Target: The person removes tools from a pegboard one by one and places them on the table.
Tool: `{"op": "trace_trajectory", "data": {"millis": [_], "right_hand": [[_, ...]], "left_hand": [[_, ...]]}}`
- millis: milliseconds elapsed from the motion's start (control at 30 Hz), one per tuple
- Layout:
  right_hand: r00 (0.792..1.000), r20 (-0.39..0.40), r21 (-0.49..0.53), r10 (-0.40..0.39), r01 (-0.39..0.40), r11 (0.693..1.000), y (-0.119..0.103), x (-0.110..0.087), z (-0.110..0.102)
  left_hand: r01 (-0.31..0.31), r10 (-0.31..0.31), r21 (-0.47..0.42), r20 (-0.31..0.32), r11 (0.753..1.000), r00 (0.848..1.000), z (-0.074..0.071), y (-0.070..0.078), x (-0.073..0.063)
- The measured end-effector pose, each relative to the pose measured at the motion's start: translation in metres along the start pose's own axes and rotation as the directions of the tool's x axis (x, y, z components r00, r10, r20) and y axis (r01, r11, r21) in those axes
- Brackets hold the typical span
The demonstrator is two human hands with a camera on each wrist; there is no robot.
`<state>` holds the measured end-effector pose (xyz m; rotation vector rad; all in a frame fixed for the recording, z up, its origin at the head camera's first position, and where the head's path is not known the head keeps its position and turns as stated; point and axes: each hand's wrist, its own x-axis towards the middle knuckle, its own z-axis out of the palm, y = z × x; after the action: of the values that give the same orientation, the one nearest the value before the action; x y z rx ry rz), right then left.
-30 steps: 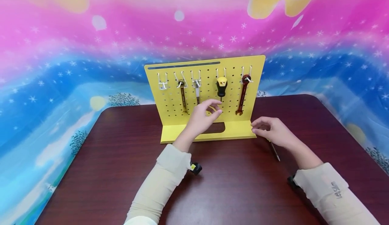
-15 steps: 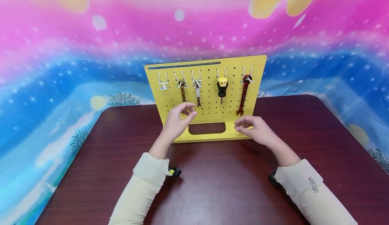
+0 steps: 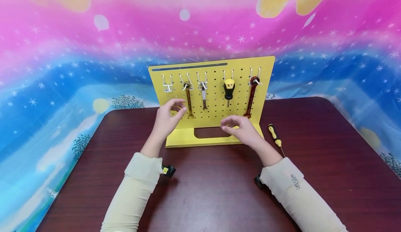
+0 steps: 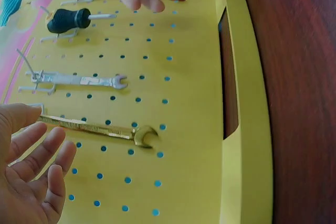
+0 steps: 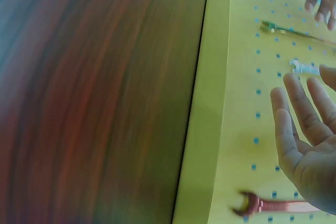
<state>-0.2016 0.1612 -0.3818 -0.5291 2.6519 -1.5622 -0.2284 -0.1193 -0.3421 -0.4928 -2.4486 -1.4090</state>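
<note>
My left hand (image 3: 169, 117) hovers at the left part of a yellow pegboard (image 3: 180, 140), fingers loosely bent and holding nothing. Close beside it hangs a gold-coloured wrench (image 3: 189, 101); in the left wrist view the thumb overlaps this wrench's (image 4: 89, 126) upper end. My right hand (image 3: 239, 129) is in front of the board's lower right, also holding nothing, its fingers spread in the right wrist view. A silver wrench (image 3: 204, 96), a stubby black-and-yellow screwdriver (image 3: 229, 90) and a red wrench (image 3: 251, 98) hang from hooks, the red wrench's lower end near the right hand.
At the board's left end is a white hook (image 3: 167, 87) with no tool on it. A longer yellow-and-black screwdriver (image 3: 274, 134) lies on the dark red table (image 3: 213, 190) to the right, its tip near my right sleeve. A patterned cloth (image 3: 200, 26) hangs behind.
Both hands have moved left, the left one from before the silver wrench to beside the gold one. The right hand has left the screwdriver on the table, whose handle now shows.
</note>
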Motion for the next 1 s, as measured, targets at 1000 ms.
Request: {"op": "trace_trajectory", "data": {"millis": [1000], "right_hand": [[0.991, -0.093, 0.230, -0.098, 0.117, 0.966, -0.016, 0.058, 0.074]], "left_hand": [[0.011, -0.016, -0.089, -0.047, 0.996, 0.999, 0.010, -0.010, 0.024]]}}
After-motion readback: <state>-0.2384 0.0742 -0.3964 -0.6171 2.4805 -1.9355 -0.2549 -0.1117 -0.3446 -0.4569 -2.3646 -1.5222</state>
